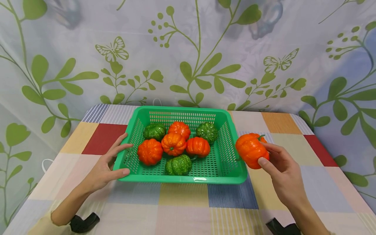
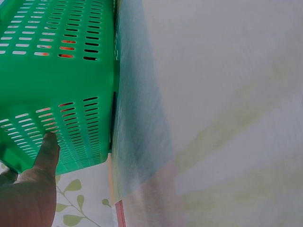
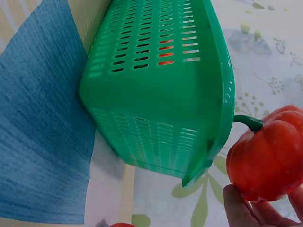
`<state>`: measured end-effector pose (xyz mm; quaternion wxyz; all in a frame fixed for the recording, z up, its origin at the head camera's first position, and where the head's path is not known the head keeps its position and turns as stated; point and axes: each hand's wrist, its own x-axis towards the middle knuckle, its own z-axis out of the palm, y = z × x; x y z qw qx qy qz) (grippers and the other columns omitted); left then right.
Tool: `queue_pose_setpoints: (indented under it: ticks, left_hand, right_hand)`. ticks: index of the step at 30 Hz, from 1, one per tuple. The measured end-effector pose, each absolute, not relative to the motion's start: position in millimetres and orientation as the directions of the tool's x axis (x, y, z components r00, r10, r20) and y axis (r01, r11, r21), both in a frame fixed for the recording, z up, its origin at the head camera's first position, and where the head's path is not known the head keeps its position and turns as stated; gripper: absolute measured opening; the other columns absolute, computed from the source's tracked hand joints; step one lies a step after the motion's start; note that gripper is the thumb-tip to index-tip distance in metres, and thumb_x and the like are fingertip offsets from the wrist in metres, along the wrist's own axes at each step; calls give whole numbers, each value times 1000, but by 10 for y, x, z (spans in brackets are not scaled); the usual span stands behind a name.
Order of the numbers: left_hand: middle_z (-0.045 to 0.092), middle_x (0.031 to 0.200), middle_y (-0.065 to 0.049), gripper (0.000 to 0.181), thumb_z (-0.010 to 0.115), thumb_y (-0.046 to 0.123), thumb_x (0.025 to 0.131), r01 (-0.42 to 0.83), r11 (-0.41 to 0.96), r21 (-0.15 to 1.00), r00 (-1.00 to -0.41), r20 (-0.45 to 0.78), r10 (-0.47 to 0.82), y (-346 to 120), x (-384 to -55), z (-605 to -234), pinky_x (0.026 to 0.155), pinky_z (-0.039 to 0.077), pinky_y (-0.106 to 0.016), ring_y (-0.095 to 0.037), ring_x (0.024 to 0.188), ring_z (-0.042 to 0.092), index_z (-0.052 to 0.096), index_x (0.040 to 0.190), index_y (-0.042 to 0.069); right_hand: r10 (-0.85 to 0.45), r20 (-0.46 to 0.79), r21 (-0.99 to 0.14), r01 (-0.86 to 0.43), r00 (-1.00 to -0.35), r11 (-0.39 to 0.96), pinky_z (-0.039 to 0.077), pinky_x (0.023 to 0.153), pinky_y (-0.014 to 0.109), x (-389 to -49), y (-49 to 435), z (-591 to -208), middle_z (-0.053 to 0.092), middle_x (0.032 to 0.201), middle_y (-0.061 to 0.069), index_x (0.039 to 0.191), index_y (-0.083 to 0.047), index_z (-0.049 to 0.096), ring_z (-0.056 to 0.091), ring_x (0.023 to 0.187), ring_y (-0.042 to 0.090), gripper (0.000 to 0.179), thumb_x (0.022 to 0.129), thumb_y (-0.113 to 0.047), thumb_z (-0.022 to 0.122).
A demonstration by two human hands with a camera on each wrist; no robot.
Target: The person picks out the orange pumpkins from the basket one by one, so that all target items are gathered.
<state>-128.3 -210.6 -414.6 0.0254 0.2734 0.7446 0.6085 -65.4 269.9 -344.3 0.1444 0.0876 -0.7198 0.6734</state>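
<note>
A green plastic basket (image 1: 188,179) with slotted walls stands on the table, holding several small orange pumpkins (image 1: 174,144) and three green ones (image 1: 178,165). My left hand (image 1: 102,168) rests on its left end, fingers spread over the rim and thumb at the front corner. In the left wrist view one finger lies straight against the outer wall. Just outside the right end, my right hand (image 1: 283,173) holds an orange pumpkin (image 1: 251,151) between thumb and fingers, its green stem pointing at the basket. Another orange pumpkin (image 1: 262,139) shows behind it, mostly hidden.
A patchwork-patterned cloth (image 1: 182,215) covers the table. Behind it hangs a pale curtain (image 1: 132,26) with green leaves and butterflies. Black curved pieces (image 1: 84,222) sit by both wrists. A sliver of an orange-red thing (image 3: 123,225) shows at the bottom of the right wrist view.
</note>
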Motion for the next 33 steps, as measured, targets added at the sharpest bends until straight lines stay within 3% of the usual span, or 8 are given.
queue_pose_setpoints:
  ticks: [4,9,15,33]
  left_hand:
    - [7,164,-4,61,63,-9,83,371,114,922,-852,289,437,-2106,-1280,-4143,90,48,-21,-14,138,26,42,141,-8]
    - [8,164,-2,61,63,-8,83,368,125,921,-857,284,430,-2103,-1277,-4140,89,49,-21,-15,137,25,43,141,-7]
    - [7,164,-3,61,63,-9,84,367,114,923,-854,286,434,-2105,-1278,-4144,89,49,-21,-15,137,26,42,141,-7]
    - [7,164,-3,61,63,-9,83,373,117,920,-852,290,435,-2109,-1281,-4146,90,48,-20,-16,138,24,43,141,-7]
  right_hand:
    - [73,326,-945,-326,-942,19,52,86,23,-638,2733,-3467,53,132,13,139,3,46,57,113,21,50,91,18,51]
    - [48,328,-943,-330,-943,-36,53,85,24,-630,2773,-3495,46,129,16,146,0,41,51,116,23,67,85,26,51]
    - [40,277,-961,-276,-960,15,53,83,22,-613,2826,-3508,43,123,14,152,-9,34,47,113,22,77,86,23,53]
    - [89,313,-950,-312,-946,28,52,83,20,-565,2912,-3553,44,128,13,141,-3,41,49,112,21,56,91,18,50]
